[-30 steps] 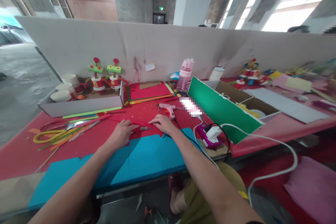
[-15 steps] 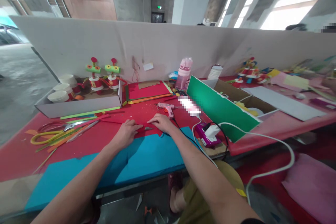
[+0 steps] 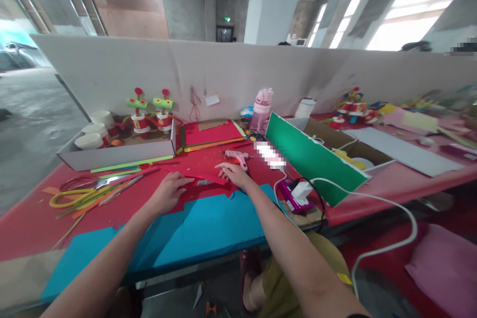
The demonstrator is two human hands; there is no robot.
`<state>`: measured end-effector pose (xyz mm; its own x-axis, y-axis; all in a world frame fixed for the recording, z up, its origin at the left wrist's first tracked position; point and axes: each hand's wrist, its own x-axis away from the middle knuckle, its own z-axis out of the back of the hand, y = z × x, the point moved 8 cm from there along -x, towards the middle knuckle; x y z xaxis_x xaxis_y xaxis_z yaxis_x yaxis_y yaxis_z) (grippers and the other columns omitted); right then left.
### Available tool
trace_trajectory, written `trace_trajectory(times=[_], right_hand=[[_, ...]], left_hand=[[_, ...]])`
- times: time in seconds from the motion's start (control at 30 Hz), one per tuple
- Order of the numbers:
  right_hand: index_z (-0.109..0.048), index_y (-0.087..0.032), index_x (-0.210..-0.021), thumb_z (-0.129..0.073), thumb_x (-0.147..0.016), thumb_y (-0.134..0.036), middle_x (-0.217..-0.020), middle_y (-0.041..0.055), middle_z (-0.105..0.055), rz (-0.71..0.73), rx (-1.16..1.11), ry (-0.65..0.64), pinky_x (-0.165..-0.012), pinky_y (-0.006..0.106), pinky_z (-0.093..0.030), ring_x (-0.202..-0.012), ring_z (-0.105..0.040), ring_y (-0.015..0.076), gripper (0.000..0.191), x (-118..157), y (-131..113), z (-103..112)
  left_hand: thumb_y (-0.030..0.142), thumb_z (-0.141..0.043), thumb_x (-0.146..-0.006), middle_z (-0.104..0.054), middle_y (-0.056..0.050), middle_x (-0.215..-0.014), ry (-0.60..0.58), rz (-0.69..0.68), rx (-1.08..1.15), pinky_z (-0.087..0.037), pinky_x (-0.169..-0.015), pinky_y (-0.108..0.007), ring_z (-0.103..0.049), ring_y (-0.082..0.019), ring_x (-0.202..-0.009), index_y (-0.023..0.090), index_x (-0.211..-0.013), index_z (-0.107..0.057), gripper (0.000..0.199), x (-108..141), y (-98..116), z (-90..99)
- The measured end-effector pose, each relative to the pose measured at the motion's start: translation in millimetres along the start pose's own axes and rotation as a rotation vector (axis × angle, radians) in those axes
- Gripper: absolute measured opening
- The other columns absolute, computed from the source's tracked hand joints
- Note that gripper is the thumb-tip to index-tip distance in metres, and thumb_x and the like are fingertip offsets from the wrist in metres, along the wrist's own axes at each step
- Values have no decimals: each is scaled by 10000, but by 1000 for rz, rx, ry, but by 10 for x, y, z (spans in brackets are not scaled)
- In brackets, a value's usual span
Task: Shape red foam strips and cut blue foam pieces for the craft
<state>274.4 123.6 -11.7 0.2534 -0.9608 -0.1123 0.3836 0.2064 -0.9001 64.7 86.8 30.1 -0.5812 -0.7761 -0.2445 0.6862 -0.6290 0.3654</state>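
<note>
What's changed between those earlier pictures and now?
The hands have spread apart: the left hand moved left, and the right hand shifted slightly forward, toward the glue gun. The red strip now shows its right end at the right hand; whether it was newly gripped is unclear. The scissors and blue sheet stayed put.

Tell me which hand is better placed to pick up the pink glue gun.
Probably the right hand: it is close to the pink glue gun, just on its near side, though also at the red paper strip. The left hand is farther off.
</note>
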Motion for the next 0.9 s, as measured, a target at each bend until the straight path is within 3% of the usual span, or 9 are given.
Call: trace_trajectory(times=[0.07,0.17,0.27,0.37,0.5,0.67,0.9], right_hand=[[-626,-159,-1143,-339,-930,-201,-799,38,-670,5,-6,17,-624,220,-457,-676,-602,116,360,-9,-3,-6],[-671,-168,-1059,-546,-866,-306,-789,28,-664,72,167,9,-655,227,-434,-708,-590,131,268,-36,-69,-70],[-686,-185,-1056,-697,-761,-273,-752,4,-649,96,309,-73,-636,221,-400,-685,-568,131,308,-57,-108,-164],[-687,-198,-1073,-685,-771,-193,-780,-2,-639,157,308,-151,-640,212,-389,-693,-555,120,302,-24,-174,-178],[-722,-185,-914,-636,-787,-107,-871,17,-597,263,285,-224,-677,213,-414,-715,-541,108,172,91,-242,-110],[-720,-190,-894,-590,-813,-71,-907,26,-586,317,269,-247,-795,246,-432,-833,-574,133,193,149,-222,-72],[-715,-195,-933,-582,-822,-82,-903,21,-575,310,307,-237,-772,242,-432,-806,-570,129,207,141,-211,-82]], left_hand=[[121,-446,-853,-577,-88,-939,-4,2,-4,-438,-788,-317,-527,-198,-873,195,-1193,-643,400,-2,-5,-42],[113,-452,-852,-580,-88,-930,-10,-18,-20,-428,-781,-314,-519,-199,-866,198,-1177,-653,391,-6,17,-110],[108,-463,-850,-576,-87,-917,-9,-63,-38,-416,-759,-308,-507,-199,-849,204,-1174,-656,390,-13,74,-165],[102,-490,-836,-572,-81,-910,11,-90,-46,-408,-742,-299,-502,-198,-842,232,-1175,-655,400,-17,114,-188],[98,-498,-830,-571,-78,-904,21,-107,-27,-414,-754,-301,-505,-198,-845,241,-1174,-656,404,-24,134,-194],[84,-484,-827,-570,-82,-916,-24,-127,-36,-415,-774,-321,-501,-204,-853,233,-1197,-641,428,-71,196,-243],[131,-436,-855,-570,-104,-938,-51,-157,-43,-427,-785,-338,-493,-213,-874,204,-1220,-627,419,-126,276,-315]])
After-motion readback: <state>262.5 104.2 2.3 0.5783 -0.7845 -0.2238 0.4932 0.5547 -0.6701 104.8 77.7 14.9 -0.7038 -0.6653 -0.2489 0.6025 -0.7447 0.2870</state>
